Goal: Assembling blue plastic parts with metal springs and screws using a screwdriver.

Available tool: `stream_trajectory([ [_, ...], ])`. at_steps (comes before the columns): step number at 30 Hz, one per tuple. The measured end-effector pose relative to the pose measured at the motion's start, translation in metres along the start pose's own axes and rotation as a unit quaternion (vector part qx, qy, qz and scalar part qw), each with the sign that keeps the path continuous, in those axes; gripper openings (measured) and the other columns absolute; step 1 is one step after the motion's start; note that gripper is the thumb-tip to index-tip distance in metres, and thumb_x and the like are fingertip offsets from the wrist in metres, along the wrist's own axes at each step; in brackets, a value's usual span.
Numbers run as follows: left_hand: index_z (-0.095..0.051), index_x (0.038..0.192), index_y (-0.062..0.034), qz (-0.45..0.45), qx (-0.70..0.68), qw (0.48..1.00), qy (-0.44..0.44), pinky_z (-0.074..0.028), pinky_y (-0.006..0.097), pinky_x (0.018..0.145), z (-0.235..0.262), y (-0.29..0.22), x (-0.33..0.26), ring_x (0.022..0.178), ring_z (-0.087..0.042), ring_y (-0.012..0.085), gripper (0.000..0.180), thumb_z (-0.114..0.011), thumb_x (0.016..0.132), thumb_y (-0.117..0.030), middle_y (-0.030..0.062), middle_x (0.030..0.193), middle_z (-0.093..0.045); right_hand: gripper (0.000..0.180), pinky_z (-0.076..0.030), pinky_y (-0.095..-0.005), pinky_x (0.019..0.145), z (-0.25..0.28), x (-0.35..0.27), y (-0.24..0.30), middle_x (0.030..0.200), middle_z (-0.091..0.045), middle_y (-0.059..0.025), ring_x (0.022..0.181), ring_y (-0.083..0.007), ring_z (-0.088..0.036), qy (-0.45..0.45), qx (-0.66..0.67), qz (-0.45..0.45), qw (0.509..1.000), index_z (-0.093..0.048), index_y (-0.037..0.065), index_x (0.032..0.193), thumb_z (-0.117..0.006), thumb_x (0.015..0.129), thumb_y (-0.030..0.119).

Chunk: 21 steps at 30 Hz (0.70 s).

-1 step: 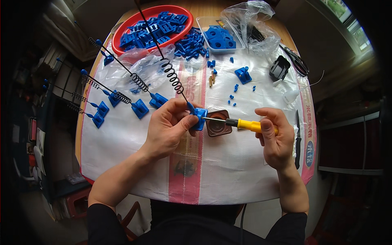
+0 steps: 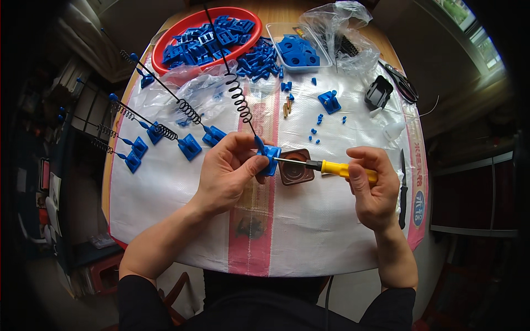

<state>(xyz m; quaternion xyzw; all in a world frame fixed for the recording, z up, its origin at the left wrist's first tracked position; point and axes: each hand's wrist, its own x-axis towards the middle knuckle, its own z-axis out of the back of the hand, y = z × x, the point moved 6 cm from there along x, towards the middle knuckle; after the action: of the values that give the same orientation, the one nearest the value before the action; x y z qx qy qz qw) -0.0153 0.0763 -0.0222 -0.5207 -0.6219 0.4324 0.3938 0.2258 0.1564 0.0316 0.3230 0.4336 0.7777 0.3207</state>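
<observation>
My left hand (image 2: 229, 168) pinches a small blue plastic base (image 2: 270, 161) between thumb and fingers. From this base rises a black wire rod with a coil spring (image 2: 239, 99), leaning up and to the left. My right hand (image 2: 374, 187) is closed around the end of a screwdriver (image 2: 334, 167) with a yellow handle. Its shaft lies level, and the tip meets the blue base near my left thumb. Whether a screw sits under the tip is too small to tell. Below the shaft lies a square brown dish (image 2: 296, 175).
Several finished-looking blue bases with spring rods (image 2: 189, 146) lie to the left. A red basin (image 2: 243, 15) and a clear tub (image 2: 302, 69) hold blue parts at the back. Brass pins (image 2: 287, 107), scissors (image 2: 406, 85), a black box (image 2: 379, 92) and a knife (image 2: 403, 193) lie nearby.
The spring rod on the held base has swung slightly to the right at its top. My right hand has shifted a touch on the screwdriver handle; the left hand looks still.
</observation>
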Motion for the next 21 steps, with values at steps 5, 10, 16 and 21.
stream_trajectory([
  [5, -0.061, 0.115, -0.0020, 0.013, -0.001, 1.000, -0.016, -0.058, 0.029, 0.073, 0.004, 0.003, 0.000, 0.089, -0.067, 0.0147, 0.022, -0.070, 0.095, -0.008, 0.0145, 0.122, -0.067, 0.033, -0.056, -0.0280, 0.075, -0.006, 0.006, 0.006, 0.099, -0.064, -0.0125, 0.078, -0.0151, -0.066, -0.031, 0.039, 0.073, 0.996, -0.052, -0.001, 0.126, -0.066, 0.098, 0.009],
  [10, -0.058, 0.120, 0.0029, 0.001, -0.002, 1.000, -0.026, -0.057, 0.028, 0.075, 0.006, 0.002, 0.003, 0.088, -0.068, 0.0137, 0.026, -0.067, 0.097, -0.005, 0.0105, 0.103, -0.070, 0.030, -0.057, -0.0282, 0.076, -0.005, -0.002, 0.000, 0.105, -0.064, -0.0133, 0.081, -0.0160, -0.068, -0.011, -0.040, 0.024, 0.999, -0.053, -0.002, 0.125, -0.064, 0.098, 0.006],
  [16, -0.057, 0.125, 0.0035, 0.022, 0.024, 0.999, -0.005, -0.057, 0.028, 0.086, 0.001, 0.000, 0.000, 0.100, -0.067, 0.0142, 0.030, -0.065, 0.097, 0.000, 0.0091, 0.108, -0.069, 0.031, -0.052, -0.0246, 0.066, -0.010, 0.009, -0.001, 0.102, -0.064, -0.0121, 0.073, -0.0139, -0.065, -0.047, 0.026, 0.090, 0.994, -0.053, -0.004, 0.125, -0.058, 0.104, 0.018],
  [21, -0.054, 0.133, 0.0026, 0.029, 0.025, 0.999, -0.012, -0.055, 0.028, 0.092, 0.000, 0.002, -0.001, 0.104, -0.065, 0.0147, 0.042, -0.068, 0.094, -0.001, 0.0107, 0.119, -0.065, 0.027, -0.047, -0.0242, 0.058, -0.003, 0.004, -0.005, 0.079, -0.063, -0.0073, 0.063, -0.0086, -0.058, -0.034, -0.040, -0.020, 0.998, -0.054, 0.000, 0.126, -0.059, 0.103, 0.015],
])
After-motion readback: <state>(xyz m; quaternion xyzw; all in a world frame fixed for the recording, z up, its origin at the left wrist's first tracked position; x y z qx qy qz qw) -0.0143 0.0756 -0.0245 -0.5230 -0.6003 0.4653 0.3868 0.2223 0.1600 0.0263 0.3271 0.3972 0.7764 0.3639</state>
